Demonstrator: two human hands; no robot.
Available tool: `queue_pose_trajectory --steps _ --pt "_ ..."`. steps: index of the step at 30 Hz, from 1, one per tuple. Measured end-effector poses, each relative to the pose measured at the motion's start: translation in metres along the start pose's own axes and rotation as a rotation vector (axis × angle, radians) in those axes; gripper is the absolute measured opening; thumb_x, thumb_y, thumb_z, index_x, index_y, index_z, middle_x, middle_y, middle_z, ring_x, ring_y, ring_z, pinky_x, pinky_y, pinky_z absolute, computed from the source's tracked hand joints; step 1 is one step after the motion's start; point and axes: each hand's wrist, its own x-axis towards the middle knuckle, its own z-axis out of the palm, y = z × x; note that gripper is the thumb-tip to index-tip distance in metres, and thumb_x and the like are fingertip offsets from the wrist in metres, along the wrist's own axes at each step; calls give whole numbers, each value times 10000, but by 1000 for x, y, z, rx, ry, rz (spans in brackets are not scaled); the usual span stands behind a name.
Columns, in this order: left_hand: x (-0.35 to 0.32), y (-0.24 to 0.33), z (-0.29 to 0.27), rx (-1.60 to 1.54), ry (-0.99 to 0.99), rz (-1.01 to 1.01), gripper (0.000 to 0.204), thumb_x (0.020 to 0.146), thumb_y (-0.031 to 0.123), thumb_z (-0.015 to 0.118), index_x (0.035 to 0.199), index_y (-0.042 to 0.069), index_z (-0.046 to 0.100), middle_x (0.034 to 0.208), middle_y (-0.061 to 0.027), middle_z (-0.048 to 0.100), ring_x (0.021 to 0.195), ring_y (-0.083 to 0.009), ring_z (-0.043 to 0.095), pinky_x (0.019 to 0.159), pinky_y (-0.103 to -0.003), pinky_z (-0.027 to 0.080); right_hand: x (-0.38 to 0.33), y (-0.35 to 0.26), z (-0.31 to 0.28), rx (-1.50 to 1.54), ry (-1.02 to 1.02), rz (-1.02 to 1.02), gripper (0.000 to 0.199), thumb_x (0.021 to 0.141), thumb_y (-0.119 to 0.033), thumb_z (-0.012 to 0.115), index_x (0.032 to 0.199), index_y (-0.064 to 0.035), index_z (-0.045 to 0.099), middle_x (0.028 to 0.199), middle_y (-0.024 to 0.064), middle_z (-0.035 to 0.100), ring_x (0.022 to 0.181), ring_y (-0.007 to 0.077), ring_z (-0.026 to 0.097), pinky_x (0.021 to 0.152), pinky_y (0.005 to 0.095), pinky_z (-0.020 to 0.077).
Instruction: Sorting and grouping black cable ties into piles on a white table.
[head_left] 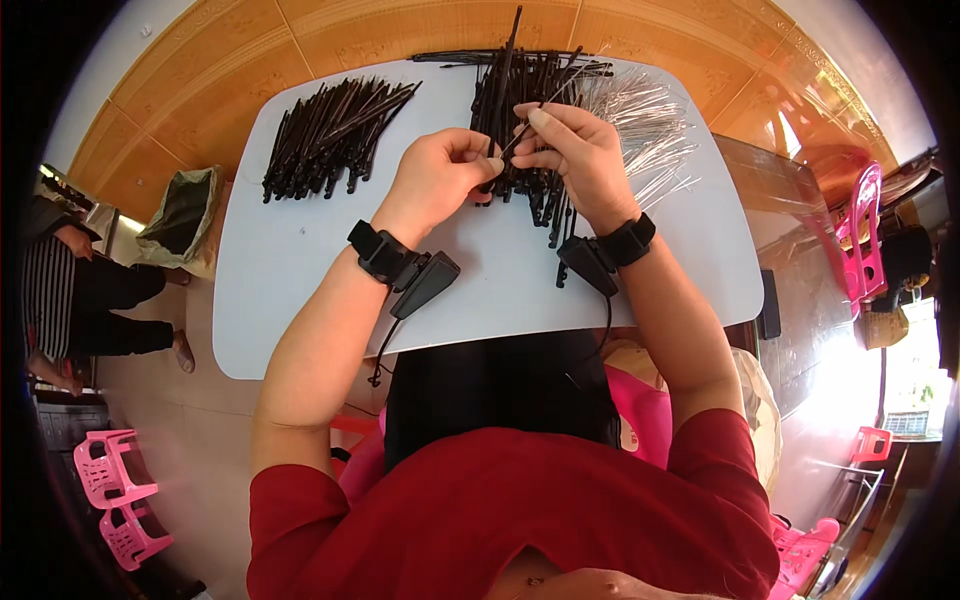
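Left hand and right hand pinch one thin black stick rising between their fingertips, above the counter.

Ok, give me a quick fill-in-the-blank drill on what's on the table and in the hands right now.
1. The left hand and right hand pinch a thin black rod above the ____ table.
2. The separate pile of black rods lies to the person's ____.
3. The silvery wire pins lie on the ____ side of the middle pile.
4. Each wrist wears a ____ strap.

Missing words: white; left; right; black
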Motion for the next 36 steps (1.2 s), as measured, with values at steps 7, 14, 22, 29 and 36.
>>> queue_pose_trajectory --steps 7,14,22,29,36 --pt "-5 1 5 260 33 131 153 849 97 698 941 -21 665 795 -26 644 681 -108 599 605 -268 530 1 3 -3 -138 111 19 189 911 -126 656 927 61 676 777 86 658 639 127 636 578 244 567" --pt "-5 -5 7 570 139 405 186 856 104 700 979 -31 665 829 -46 671 657 -109 610 620 -262 528 2 2 -3 -150 151 90 207 912 -173 680 883 31 677 733 62 644 605 105 617 552 233 550" --pt "-5 4 1 105 -130 49 308 901 89 667 1180 -36 631 878 -41 658 719 -109 611 664 -252 541 5 4 -3 -119 78 39 286 934 -241 671 1018 32 672 791 55 641 665 102 624 591 233 559" --pt "-1 31 -47 473 140 142 272 894 169 651 1103 -2 685 852 -78 692 707 -139 655 673 -299 534 4 -1 -8 -171 58 53 343 975 -220 606 1209 32 601 861 67 633 686 102 625 599 239 566" --pt "6 13 -168 981 734 63 284 861 204 672 1097 48 701 1036 -169 704 1004 -323 654 871 -376 508 9 -1 -16 -180 56 40 377 991 -206 574 1280 33 547 886 77 627 685 103 627 590 234 566"
